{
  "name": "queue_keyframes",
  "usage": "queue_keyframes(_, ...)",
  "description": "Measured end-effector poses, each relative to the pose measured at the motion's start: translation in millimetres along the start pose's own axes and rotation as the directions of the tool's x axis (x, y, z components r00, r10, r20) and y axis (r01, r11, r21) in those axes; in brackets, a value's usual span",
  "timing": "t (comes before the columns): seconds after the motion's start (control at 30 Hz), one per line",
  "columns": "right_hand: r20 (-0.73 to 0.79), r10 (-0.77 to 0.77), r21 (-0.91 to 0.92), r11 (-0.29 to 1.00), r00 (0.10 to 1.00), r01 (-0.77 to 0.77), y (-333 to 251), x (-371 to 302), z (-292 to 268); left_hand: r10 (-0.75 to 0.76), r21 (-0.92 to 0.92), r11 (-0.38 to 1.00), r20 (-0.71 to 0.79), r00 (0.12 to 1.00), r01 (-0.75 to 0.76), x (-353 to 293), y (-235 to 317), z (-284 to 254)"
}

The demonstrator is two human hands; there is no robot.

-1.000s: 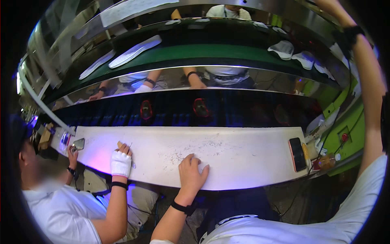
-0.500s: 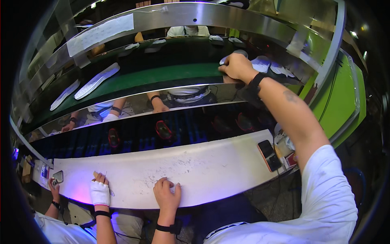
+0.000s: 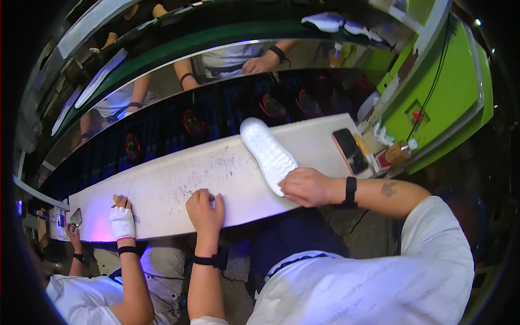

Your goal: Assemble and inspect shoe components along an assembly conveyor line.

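Observation:
A white shoe sole (image 3: 265,149) lies at a slant over the pale work board, its far end reaching past the board's back edge. My right hand (image 3: 307,187) pinches the sole's near end between thumb and fingers. On the board further left rests my left hand (image 3: 206,212), its fingers loosely bent and the thumb apart, with nothing seen in it. Two more white soles (image 3: 325,21) sit on the green conveyor belt at the upper right, and long white soles (image 3: 101,78) lie on its left stretch.
Beside me on the left, a co-worker's gloved hand (image 3: 122,222) rests on the board (image 3: 244,200). At its right end are a phone (image 3: 349,151) and a bottle (image 3: 401,151). Behind it, dark red-edged shoe pieces (image 3: 273,105) stand on a black lower line. A green machine panel (image 3: 455,92) borders the right.
My right hand has come back from the conveyor to the board, bringing a white sole with it. My left hand stays on the board. The view has tilted and shifted.

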State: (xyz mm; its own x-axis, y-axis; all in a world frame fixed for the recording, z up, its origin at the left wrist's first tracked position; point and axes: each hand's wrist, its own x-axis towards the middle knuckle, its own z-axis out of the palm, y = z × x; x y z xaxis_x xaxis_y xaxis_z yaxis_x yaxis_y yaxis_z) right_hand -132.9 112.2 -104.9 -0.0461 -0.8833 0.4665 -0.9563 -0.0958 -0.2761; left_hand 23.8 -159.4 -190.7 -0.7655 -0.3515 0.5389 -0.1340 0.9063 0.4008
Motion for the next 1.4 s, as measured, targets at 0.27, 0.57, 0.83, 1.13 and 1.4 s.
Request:
queue_keyframes(0.27,-0.429,0.187,0.49,0.87,0.884,0.054,-64.1,11.3,-146.2,0.048,0.05,0.998,0.002,0.999,-0.048,1.4,-7.6,10.4)
queue_keyframes(0.57,-0.309,0.235,0.265,0.952,0.921,-0.153,-54.3,-38.8,-163.0,-0.056,0.166,0.986,0.174,0.983,0.027,0.6,-6.6,6.0)
queue_keyframes(0.83,-0.272,0.305,0.228,0.942,0.913,-0.247,-40.2,-53.2,-148.7,-0.031,0.12,0.992,0.042,0.999,0.026,-4.8,-10.7,6.3)
queue_keyframes(1.13,-0.307,0.243,0.166,0.966,0.92,-0.199,-31.2,-29.5,-149.4,-0.114,0.05,0.993,0.093,0.989,0.11,-1.5,-16.0,-3.1)
queue_keyframes(1.4,-0.519,0.038,0.078,0.997,0.854,0.003,27.0,48.7,-141.1,-0.024,0.071,0.997,0.061,0.998,0.02,-4.4,-14.6,-7.4)
